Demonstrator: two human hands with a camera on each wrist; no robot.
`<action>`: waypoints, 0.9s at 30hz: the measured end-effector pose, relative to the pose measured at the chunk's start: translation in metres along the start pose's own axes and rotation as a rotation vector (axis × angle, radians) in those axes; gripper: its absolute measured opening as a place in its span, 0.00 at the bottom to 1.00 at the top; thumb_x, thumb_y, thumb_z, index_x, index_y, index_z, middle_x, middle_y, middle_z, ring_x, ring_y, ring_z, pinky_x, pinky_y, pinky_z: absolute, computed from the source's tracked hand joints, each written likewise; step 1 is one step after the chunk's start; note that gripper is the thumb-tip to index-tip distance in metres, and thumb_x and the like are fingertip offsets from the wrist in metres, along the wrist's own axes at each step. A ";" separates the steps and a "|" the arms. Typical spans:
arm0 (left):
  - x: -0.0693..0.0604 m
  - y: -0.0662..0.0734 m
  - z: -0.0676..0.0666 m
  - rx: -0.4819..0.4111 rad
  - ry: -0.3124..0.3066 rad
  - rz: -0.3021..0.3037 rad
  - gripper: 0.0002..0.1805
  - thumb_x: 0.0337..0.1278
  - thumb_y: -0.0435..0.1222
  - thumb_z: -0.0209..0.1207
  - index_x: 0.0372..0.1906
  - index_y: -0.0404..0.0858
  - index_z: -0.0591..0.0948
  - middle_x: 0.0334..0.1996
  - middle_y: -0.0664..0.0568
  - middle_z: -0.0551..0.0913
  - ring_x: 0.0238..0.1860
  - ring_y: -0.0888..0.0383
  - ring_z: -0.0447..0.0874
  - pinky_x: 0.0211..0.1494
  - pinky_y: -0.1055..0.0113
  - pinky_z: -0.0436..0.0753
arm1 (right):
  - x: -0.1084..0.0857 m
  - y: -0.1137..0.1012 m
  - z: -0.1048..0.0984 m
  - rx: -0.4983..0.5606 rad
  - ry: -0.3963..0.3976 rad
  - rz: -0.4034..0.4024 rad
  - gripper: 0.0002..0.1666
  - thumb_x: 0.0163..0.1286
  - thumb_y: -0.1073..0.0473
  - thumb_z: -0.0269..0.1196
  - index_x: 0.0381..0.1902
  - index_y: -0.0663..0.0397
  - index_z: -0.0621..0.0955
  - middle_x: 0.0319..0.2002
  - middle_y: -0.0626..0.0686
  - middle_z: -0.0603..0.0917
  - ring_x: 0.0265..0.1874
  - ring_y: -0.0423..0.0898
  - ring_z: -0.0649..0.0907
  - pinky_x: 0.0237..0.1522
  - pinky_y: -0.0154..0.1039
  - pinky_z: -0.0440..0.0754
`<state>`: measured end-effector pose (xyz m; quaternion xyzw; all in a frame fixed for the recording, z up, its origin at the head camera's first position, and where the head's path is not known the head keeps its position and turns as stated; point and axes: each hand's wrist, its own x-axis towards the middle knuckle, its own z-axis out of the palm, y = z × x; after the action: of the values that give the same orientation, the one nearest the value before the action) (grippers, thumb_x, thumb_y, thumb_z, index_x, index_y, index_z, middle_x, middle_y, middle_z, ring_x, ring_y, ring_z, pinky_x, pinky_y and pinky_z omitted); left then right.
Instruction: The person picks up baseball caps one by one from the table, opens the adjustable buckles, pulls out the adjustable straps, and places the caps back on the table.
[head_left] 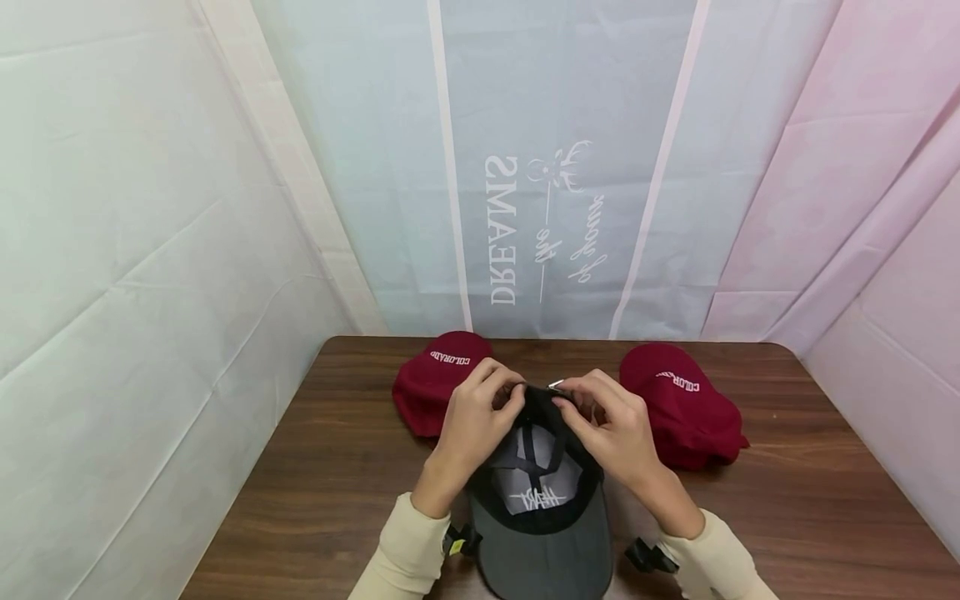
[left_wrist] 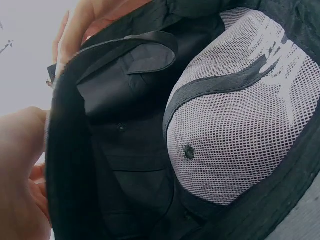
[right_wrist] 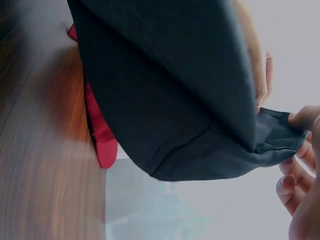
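A dark grey cap is held with its inside facing up and its brim toward the person. My left hand pinches the cap's back edge on the left. On the right of that edge, my right hand pinches the strap end, beside a small metal buckle. The left wrist view shows the cap's mesh lining and a loop of dark strap. In the right wrist view the fingers of my right hand grip the dark band at the cap's edge.
Two dark red caps lie on the brown wooden table: one behind my left hand, the other beyond my right hand. A pale printed cloth hangs behind the table, with fabric walls on both sides.
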<state>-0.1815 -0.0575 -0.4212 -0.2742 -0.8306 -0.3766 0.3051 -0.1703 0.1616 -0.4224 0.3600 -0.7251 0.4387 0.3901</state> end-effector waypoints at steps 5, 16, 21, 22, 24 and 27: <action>0.000 -0.002 -0.002 -0.010 0.019 -0.017 0.03 0.67 0.32 0.67 0.40 0.43 0.87 0.38 0.54 0.81 0.30 0.62 0.80 0.37 0.73 0.84 | -0.002 0.000 0.000 -0.024 -0.016 0.013 0.18 0.58 0.71 0.77 0.46 0.55 0.88 0.30 0.46 0.81 0.19 0.37 0.73 0.22 0.26 0.72; 0.001 -0.007 -0.006 0.007 0.066 -0.038 0.03 0.67 0.31 0.66 0.39 0.42 0.87 0.36 0.54 0.82 0.32 0.62 0.80 0.36 0.71 0.84 | -0.006 0.001 -0.003 -0.061 -0.078 0.036 0.24 0.55 0.71 0.77 0.49 0.50 0.88 0.31 0.45 0.80 0.20 0.38 0.74 0.23 0.25 0.73; 0.002 -0.010 -0.009 0.004 0.084 -0.054 0.04 0.66 0.30 0.66 0.40 0.42 0.87 0.37 0.53 0.82 0.32 0.62 0.81 0.37 0.71 0.85 | -0.010 0.001 -0.004 -0.086 -0.136 0.090 0.22 0.56 0.69 0.78 0.49 0.49 0.88 0.32 0.44 0.80 0.22 0.38 0.75 0.25 0.25 0.73; 0.002 -0.010 -0.010 0.001 0.090 -0.056 0.03 0.66 0.30 0.66 0.40 0.41 0.87 0.37 0.53 0.83 0.32 0.62 0.81 0.37 0.70 0.85 | -0.010 0.001 -0.004 -0.095 -0.148 0.105 0.22 0.57 0.68 0.78 0.49 0.48 0.88 0.32 0.44 0.80 0.22 0.37 0.75 0.25 0.24 0.73; 0.003 -0.011 -0.011 -0.004 0.102 -0.063 0.03 0.66 0.30 0.65 0.40 0.41 0.87 0.37 0.53 0.83 0.32 0.62 0.81 0.38 0.70 0.86 | -0.011 0.001 -0.005 -0.115 -0.173 0.130 0.21 0.58 0.66 0.78 0.48 0.47 0.87 0.32 0.43 0.80 0.23 0.36 0.76 0.26 0.24 0.73; 0.004 -0.012 -0.013 -0.012 0.127 -0.066 0.04 0.66 0.30 0.65 0.40 0.41 0.87 0.37 0.52 0.84 0.32 0.61 0.82 0.38 0.69 0.87 | -0.012 0.001 -0.004 -0.149 -0.206 0.151 0.20 0.58 0.64 0.79 0.48 0.45 0.87 0.33 0.42 0.80 0.23 0.35 0.76 0.26 0.25 0.74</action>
<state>-0.1883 -0.0738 -0.4165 -0.2241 -0.8158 -0.4080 0.3432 -0.1646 0.1681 -0.4318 0.3177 -0.8168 0.3725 0.3051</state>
